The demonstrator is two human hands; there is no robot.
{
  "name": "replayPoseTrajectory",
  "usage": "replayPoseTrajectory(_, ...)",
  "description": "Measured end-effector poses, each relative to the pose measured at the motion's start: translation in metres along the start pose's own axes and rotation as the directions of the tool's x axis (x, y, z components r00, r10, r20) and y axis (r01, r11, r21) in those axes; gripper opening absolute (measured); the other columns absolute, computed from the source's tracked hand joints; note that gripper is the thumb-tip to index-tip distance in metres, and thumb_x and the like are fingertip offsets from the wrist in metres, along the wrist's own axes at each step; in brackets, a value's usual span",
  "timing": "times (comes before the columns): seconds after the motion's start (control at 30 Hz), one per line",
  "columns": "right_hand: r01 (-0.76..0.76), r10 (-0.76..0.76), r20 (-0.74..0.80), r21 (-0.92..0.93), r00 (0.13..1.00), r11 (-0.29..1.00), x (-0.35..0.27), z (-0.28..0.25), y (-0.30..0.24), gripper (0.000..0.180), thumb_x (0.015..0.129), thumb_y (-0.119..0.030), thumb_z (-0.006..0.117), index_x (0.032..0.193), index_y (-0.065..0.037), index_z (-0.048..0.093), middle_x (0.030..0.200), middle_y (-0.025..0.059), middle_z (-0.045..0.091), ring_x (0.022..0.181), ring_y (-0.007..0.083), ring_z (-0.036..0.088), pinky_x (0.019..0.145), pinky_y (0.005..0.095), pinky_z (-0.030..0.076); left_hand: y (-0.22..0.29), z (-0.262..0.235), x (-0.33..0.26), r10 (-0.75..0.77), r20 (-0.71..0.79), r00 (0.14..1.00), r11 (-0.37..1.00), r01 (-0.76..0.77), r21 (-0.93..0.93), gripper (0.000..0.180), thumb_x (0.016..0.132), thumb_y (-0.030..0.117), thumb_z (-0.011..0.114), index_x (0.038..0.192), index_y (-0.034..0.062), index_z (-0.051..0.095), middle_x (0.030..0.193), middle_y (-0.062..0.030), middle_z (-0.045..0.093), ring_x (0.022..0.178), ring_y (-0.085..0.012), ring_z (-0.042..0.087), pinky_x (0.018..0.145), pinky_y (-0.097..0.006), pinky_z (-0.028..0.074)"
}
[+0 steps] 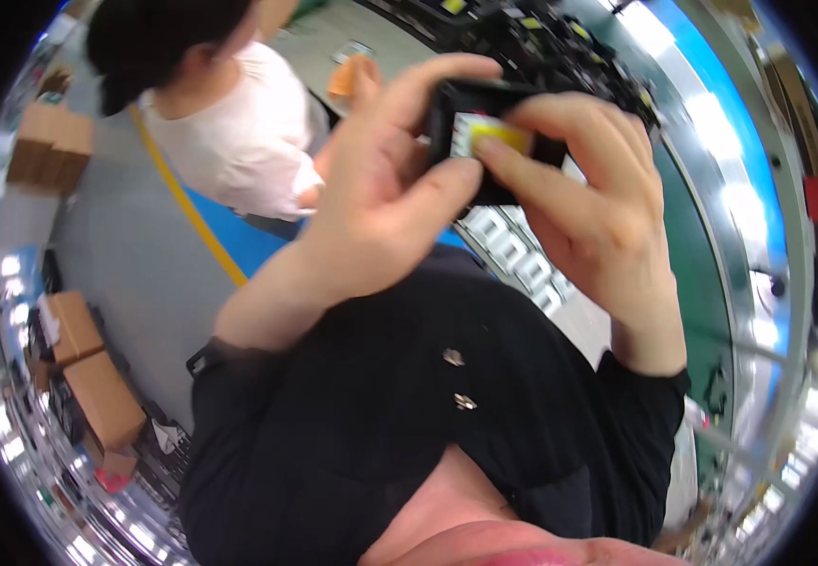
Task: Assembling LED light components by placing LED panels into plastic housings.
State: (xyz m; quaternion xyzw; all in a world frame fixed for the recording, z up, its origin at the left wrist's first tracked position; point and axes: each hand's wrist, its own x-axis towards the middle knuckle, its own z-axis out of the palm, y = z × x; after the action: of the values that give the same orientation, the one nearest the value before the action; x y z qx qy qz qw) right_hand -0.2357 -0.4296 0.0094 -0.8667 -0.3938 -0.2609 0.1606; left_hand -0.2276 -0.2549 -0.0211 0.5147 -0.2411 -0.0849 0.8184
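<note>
Head view: left hand [376, 189] grips black box [496, 183]

Thumb and fingers clamp the box's left edge, holding it in the air. The right hand [605, 184] has thumb and finger close together over the yellow label [505, 136] on the box's face; blur hides whether they pinch it.

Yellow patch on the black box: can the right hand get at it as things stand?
Likely yes: the right hand has a fingertip at the patch, with nothing visible between them; the left hand grips the box by its left side.
</note>
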Motion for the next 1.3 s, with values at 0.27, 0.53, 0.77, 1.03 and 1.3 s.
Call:
replayPoseTrajectory(0.27,-0.331,0.540,-0.271,0.552,0.797,0.765,-0.038,0.032,0.009,0.039,0.083,-0.018,0.060,0.113,0.007,0.055,0.115,0.0138,0.047,0.104,0.0213,0.047,0.087,0.0299,0.037,-0.015,-0.015,-0.002,0.174,-0.050,0.984,0.882,-0.133,0.453,0.031,0.085,-0.001,0.046,0.116,0.0053,0.044,0.099,-0.0093,0.059,0.088,-0.0145,0.060,0.077,-0.027,0.046)
replayPoseTrajectory(0.53,-0.350,0.461,0.177,0.880,0.870,0.322,-0.045,0.079,0.045,0.021,0.090,-0.016,0.053,0.098,0.002,0.058,0.092,0.0026,0.055,0.088,0.0103,0.050,0.079,0.0220,0.037,-0.032,0.000,-0.009,0.388,-0.036,0.921,0.719,-0.278,0.637,0.032,0.079,-0.004,0.050,0.109,0.0057,0.046,0.094,-0.0129,0.059,0.079,-0.0315,0.060,0.065,-0.035,0.046)
replayPoseTrajectory(0.77,-0.392,0.446,0.203,0.834,0.872,0.388,-0.043,0.088,0.057,0.024,0.090,-0.017,0.055,0.102,0.002,0.061,0.090,0.0027,0.062,0.081,0.0072,0.054,0.074,0.0210,0.042,-0.049,-0.002,0.005,0.353,-0.145,0.924,0.722,-0.171,0.670,0.023,0.077,-0.001,0.054,0.099,0.0038,0.046,0.087,-0.0154,0.059,0.083,-0.0336,0.059,0.070,-0.039,0.046)
replayPoseTrajectory(1.03,-0.759,0.295,0.706,0.639,0.643,0.123,-0.061,0.099,0.051,0.025,0.082,-0.021,0.059,0.098,-0.001,0.061,0.075,-0.0007,0.058,0.065,0.0059,0.050,0.056,0.0217,0.041,-0.041,-0.032,-0.032,-0.369,-0.059,0.927,0.796,0.348,0.495,0.062,0.082,0.004,0.054,0.136,0.0085,0.022,0.127,-0.0138,0.038,0.087,-0.0174,0.057,0.070,-0.029,0.049)
replayPoseTrajectory(1.3,-0.765,0.650,0.563,0.643,0.510,0.044,-0.013,0.137,0.155,0.024,0.078,-0.029,0.065,0.075,-0.006,0.059,0.055,-0.0007,0.048,0.046,0.0081,0.040,0.043,0.0236,0.029,-0.061,-0.108,-0.094,-0.556,-0.304,0.773,0.732,0.629,0.263,0.040,0.092,0.015,0.045,0.130,0.0046,0.037,0.131,-0.0104,0.039,0.094,-0.0189,0.060,0.068,-0.026,0.049)
